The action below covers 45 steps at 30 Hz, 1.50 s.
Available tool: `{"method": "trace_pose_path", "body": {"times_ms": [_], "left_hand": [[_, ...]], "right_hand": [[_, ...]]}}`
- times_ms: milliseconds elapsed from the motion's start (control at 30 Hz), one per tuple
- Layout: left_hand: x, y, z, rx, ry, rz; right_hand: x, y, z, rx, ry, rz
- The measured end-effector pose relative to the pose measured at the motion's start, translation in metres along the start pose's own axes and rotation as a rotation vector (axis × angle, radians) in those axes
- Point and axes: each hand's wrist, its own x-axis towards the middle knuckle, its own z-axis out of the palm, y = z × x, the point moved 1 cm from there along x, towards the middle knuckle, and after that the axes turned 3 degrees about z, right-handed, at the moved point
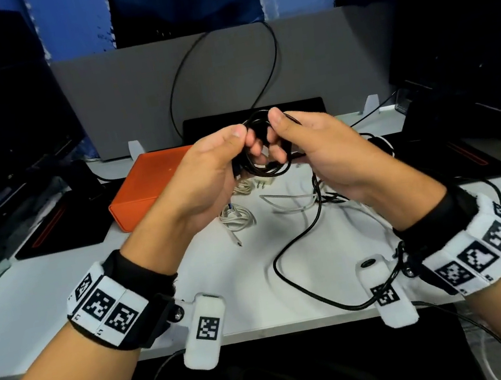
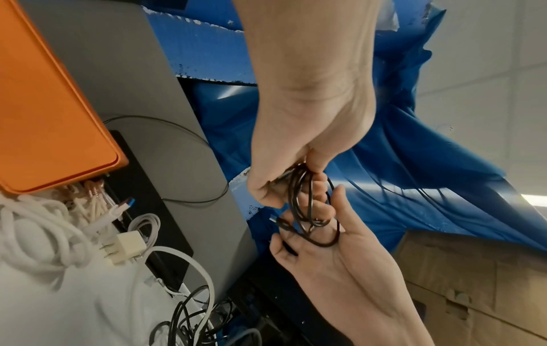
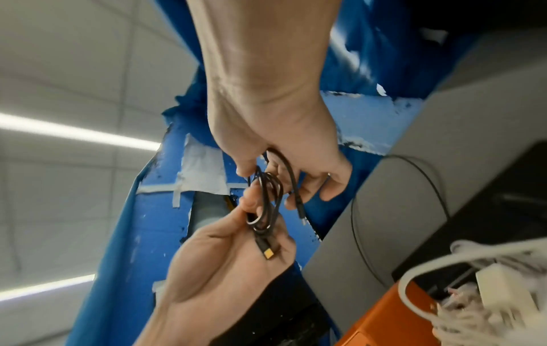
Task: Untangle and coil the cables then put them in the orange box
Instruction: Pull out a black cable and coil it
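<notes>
Black cable point(image 1: 265, 158) coiled, pinched between fingers of left hand point(image 1: 207, 177) and right hand point(image 1: 325, 151), above table.

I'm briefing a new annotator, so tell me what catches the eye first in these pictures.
First, the two hands, left hand and right hand, raised together over the middle of the white desk, both holding a small coil of thin black cable. Next, the bright orange rectangular box lying left of the hands. Below them, loose white cables lie tangled on the desk.
</notes>
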Motion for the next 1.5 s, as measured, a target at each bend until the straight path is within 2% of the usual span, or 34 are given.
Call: {"method": "trace_pose_path", "body": {"times_ms": [100,200,267,367,500,633,733,833,900,1000,1100,1167,1233,1333,1500], "left_hand": [[-0.001,0.001,-0.001,-0.052,0.004,-0.058],[-0.005,0.005,0.005,-0.077,-0.008,-0.129],[-0.008,0.009,0.01,-0.066,-0.003,-0.154],[-0.008,0.012,0.014,-0.069,-0.001,-0.109],[-0.007,0.017,0.01,-0.294,0.005,-0.079],[-0.007,0.015,0.009,-0.397,-0.012,-0.082],[-0.004,0.013,0.006,-0.353,0.016,-0.063],[-0.003,0.014,-0.002,-0.176,0.059,-0.032],[-0.004,0.015,-0.005,-0.073,0.085,-0.013],[-0.006,0.015,-0.002,-0.096,0.09,-0.015],[-0.008,0.014,0.005,-0.191,0.061,-0.035],[-0.008,0.013,0.007,-0.245,0.039,-0.049],[-0.008,0.014,0.007,-0.244,0.036,-0.058],[-0.007,0.015,0.008,-0.107,0.034,-0.028],[-0.005,0.016,0.003,0.025,0.006,0.029]], "right_hand": [[0.003,0.006,0.003,0.094,0.008,0.075],[0.003,0.01,0.007,-0.07,0.087,0.029],[0.003,0.012,0.009,-0.151,0.069,-0.024],[0.002,0.009,0.007,-0.145,0.049,-0.032],[0.002,0.003,-0.004,-0.009,0.07,-0.04],[0.003,0.004,-0.008,-0.038,0.119,-0.052],[0.003,0.008,-0.005,-0.119,0.117,-0.022],[0.0,0.01,0.001,-0.181,0.073,-0.006],[-0.001,0.011,0.006,-0.071,0.037,0.051],[-0.003,0.013,0.012,0.041,-0.005,0.165],[-0.008,0.014,0.021,-0.124,0.016,0.032],[-0.007,0.013,0.019,-0.191,0.09,-0.013],[-0.005,0.01,0.015,-0.146,0.128,-0.033],[-0.005,0.001,0.01,-0.045,0.168,-0.007],[-0.009,-0.006,0.013,0.261,0.044,0.065]]}}
